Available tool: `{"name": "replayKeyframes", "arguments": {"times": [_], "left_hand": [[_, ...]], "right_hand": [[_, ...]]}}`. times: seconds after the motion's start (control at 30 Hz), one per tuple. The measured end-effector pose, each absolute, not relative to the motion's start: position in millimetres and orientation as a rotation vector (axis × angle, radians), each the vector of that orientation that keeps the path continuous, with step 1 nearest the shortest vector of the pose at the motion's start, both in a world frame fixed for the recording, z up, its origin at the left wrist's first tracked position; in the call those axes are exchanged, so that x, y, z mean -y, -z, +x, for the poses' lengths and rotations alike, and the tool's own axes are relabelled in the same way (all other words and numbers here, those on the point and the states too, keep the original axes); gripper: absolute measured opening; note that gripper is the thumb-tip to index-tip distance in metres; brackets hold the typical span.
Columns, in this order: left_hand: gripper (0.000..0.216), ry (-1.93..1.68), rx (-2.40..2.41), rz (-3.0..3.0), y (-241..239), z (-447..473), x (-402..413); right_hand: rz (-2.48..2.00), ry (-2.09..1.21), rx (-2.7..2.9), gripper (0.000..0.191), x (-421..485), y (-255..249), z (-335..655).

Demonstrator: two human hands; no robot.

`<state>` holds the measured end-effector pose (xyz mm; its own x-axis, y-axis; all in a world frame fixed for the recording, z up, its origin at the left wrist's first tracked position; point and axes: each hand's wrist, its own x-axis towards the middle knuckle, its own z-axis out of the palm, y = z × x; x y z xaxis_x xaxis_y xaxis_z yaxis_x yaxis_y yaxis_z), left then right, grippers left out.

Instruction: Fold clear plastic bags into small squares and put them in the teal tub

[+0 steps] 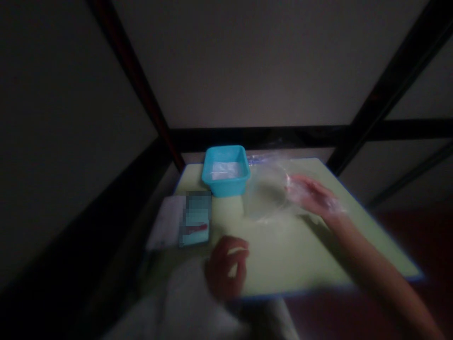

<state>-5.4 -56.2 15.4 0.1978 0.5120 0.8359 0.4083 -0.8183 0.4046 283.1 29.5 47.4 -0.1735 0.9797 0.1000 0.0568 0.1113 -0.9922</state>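
My right hand (pixel 313 194) is over the right half of the table, with a clear plastic bag (pixel 265 193) at its fingers. Shiny film shows over the fingers and near the wrist; whether the hand is inside the bag or behind the film, I cannot tell. The bag spreads leftward, close to a turquoise plastic basin (pixel 228 185). Near the table's front edge, my left hand (pixel 226 271) is curled, thumb and fingertip meeting in a pinch, with no object visible in it. The picture is dim and blurred.
The table (pixel 283 255) has a pale yellow-green top with a blue edge. Something whitish and flat (pixel 226 170) lies inside the basin. At the left are a phone-like slab with a pixelated face (pixel 197 217) and a white cloth or paper (pixel 166 222). A wall stands behind.
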Motion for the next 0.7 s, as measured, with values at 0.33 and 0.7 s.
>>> {"name": "replayKeyframes", "arguments": {"times": [0.33,0.7], "left_hand": [[0.024,-1.242,-1.061,2.422,10.5,6.1,-16.2],[0.042,-0.482,-0.975,2.698,13.0,7.8,-11.7]], "right_hand": [[-1.199,-1.499,1.495,0.045,-52.3,-9.4,313.0],[-1.09,-1.444,1.204,0.065,-56.5,-22.0,331.8]]}}
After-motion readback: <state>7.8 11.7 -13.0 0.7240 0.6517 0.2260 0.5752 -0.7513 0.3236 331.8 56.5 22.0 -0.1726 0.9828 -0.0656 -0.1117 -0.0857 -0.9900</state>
